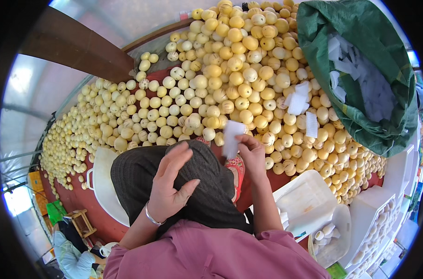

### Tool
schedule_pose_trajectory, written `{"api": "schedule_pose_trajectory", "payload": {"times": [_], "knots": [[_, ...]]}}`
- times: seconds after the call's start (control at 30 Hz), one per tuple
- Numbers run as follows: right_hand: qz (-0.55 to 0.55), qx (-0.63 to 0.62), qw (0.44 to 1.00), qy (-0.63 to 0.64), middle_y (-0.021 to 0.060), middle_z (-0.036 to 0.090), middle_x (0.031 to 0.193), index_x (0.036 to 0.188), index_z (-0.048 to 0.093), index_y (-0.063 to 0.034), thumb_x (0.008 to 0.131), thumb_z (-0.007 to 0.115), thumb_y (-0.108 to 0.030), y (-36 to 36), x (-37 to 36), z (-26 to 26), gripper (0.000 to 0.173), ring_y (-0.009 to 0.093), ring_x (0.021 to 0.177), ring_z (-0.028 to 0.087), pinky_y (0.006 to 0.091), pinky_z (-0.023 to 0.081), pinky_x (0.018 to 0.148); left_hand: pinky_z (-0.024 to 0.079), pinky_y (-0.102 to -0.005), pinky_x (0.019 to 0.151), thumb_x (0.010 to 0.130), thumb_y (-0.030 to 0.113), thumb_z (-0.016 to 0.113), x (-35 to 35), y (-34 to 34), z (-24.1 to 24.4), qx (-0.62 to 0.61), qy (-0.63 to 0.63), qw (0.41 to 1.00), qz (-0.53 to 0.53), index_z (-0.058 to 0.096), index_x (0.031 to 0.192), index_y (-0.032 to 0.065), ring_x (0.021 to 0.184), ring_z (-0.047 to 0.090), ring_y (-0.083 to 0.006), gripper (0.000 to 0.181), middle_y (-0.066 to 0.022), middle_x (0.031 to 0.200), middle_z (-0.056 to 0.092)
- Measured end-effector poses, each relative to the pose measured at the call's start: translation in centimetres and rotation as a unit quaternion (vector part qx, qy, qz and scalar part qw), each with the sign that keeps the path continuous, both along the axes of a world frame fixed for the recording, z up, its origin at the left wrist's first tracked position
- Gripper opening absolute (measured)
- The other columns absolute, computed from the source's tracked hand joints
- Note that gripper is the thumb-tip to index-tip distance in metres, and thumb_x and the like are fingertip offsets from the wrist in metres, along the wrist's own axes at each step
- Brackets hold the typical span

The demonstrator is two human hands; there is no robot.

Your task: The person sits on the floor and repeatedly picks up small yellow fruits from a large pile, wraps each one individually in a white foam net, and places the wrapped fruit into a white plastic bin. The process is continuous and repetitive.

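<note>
A flattened white foam net sleeve (232,139) is pinched by its right edge between the thumb and fingers of my right hand (252,153). My left hand (171,185) is raised over my dark trousers (204,174), fingers and thumb apart, with nothing in it. Beyond my knees lies a large heap of round yellow and cream fruits (235,62), some with purple streaks. More white foam sleeves (297,99) lie on the heap to the right. A green woven sack (357,21) at the upper right stands open, with many white foam sleeves inside it.
A white basin (107,185) stands by my left knee. At my right are a white plastic tub (303,198), a smaller container (341,226) with foam-wrapped items, and white foam boxes (366,205) of wrapped items. Another person (70,254) sits at the lower left. A brown post (82,45) rises upper left.
</note>
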State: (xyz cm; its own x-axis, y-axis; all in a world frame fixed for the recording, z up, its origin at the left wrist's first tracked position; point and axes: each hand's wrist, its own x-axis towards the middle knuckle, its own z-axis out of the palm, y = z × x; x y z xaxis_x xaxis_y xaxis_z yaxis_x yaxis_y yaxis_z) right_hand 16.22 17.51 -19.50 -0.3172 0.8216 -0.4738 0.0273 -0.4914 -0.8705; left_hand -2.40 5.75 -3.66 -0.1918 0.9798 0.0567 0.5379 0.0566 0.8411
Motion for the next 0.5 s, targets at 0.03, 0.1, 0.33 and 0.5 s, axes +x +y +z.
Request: {"api": "schedule_pose_trajectory", "payload": {"times": [0.03, 0.1, 0.33, 0.5], "knots": [[0.026, -0.040, 0.989, 0.138, 0.0057, 0.065, 0.099, 0.096, 0.066, -0.0005, 0.076, 0.059, 0.005, -0.4, -0.1, 2.9, 0.023, 0.012, 0.086, 0.060, 0.0255, 0.046, 0.082, 0.039, -0.0391, 0.099, 0.079, 0.020, 0.071, 0.3, 0.4, 0.1, 0.020, 0.018, 0.999, 0.022, 0.046, 0.128, 0.0016, 0.120, 0.047, -0.0362, 0.058, -0.0220, 0.131, 0.045], [0.161, -0.007, 0.934, 0.320, 0.0043, 0.064, 0.100, 0.092, 0.067, -0.0008, 0.077, 0.058, 0.008, -0.7, -0.3, 5.9, 0.020, 0.012, 0.089, 0.058, 0.0261, 0.046, 0.082, 0.043, -0.0373, 0.094, 0.078, 0.020, 0.073, 0.4, 1.0, -0.3, 0.009, 0.070, 0.997, 0.007, 0.042, 0.131, 0.0015, 0.116, 0.050, -0.0345, 0.064, -0.0221, 0.133, 0.043], [0.122, 0.068, 0.981, -0.136, 0.0119, 0.067, 0.086, 0.110, 0.055, 0.0026, 0.082, 0.061, -0.018, 3.9, -6.2, -6.9, 0.035, 0.015, 0.066, 0.063, 0.0270, 0.050, 0.061, 0.049, -0.0255, 0.059, 0.078, 0.004, 0.068, -1.3, -0.7, -3.1, -0.098, -0.029, 0.989, 0.104, 0.051, 0.122, 0.0049, 0.067, 0.057, -0.0177, 0.047, -0.0110, 0.100, 0.056], [0.238, 0.070, 0.854, -0.458, 0.0237, 0.064, 0.098, 0.118, 0.045, 0.0016, 0.072, 0.065, -0.047, 3.9, -10.6, -11.6, 0.070, 0.037, 0.096, 0.062, 0.0434, 0.047, 0.083, 0.046, -0.0231, 0.057, 0.076, 0.009, 0.070, -1.3, -1.6, -2.6, -0.118, 0.105, 0.977, 0.145, 0.057, 0.101, 0.0001, 0.066, 0.055, -0.0135, 0.029, -0.0089, 0.099, 0.053]]}}
